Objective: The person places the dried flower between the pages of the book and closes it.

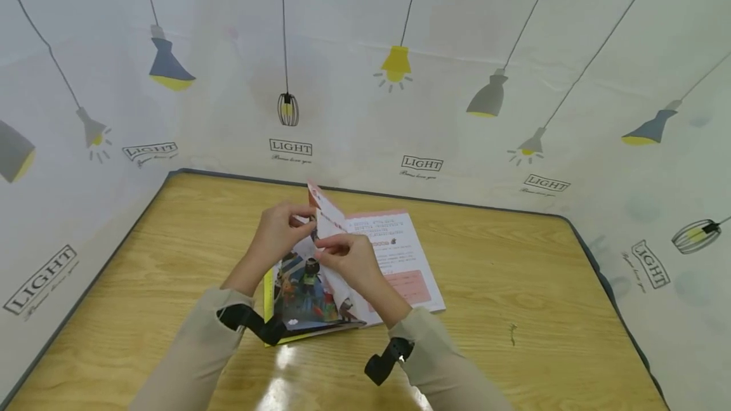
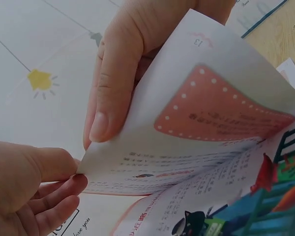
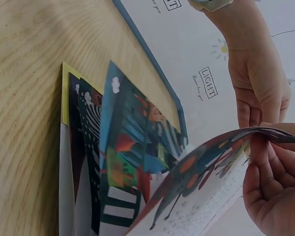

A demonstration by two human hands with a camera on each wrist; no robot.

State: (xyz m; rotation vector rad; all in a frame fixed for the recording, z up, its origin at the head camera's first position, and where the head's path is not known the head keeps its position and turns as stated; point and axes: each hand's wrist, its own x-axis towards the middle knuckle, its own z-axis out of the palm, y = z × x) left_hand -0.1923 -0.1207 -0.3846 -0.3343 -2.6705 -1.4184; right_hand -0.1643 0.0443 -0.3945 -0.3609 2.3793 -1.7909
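Observation:
An open picture book [image 1: 405, 255] lies on the table, printed text on its right side and a colourful animal picture on its left. One page [image 2: 187, 103] stands lifted between the hands, with a pink dotted box printed on it. My left hand [image 1: 276, 230] pinches this page's outer edge between thumb and fingers. Nearer to me, my right hand [image 1: 356, 262] pinches the same page with thumb and fingertips. In the right wrist view the page's other face [image 3: 201, 182] is bowed and shows a coloured illustration. Several leaves fan out below it.
The wooden table [image 1: 502, 284] extends around the book to a dark edge. Behind it hangs a white cloth backdrop [image 1: 342, 18] printed with lamps and "LIGHT" labels. A yellow cover edge [image 1: 268, 300] shows under the book's left side. Both wrists carry black straps with small devices.

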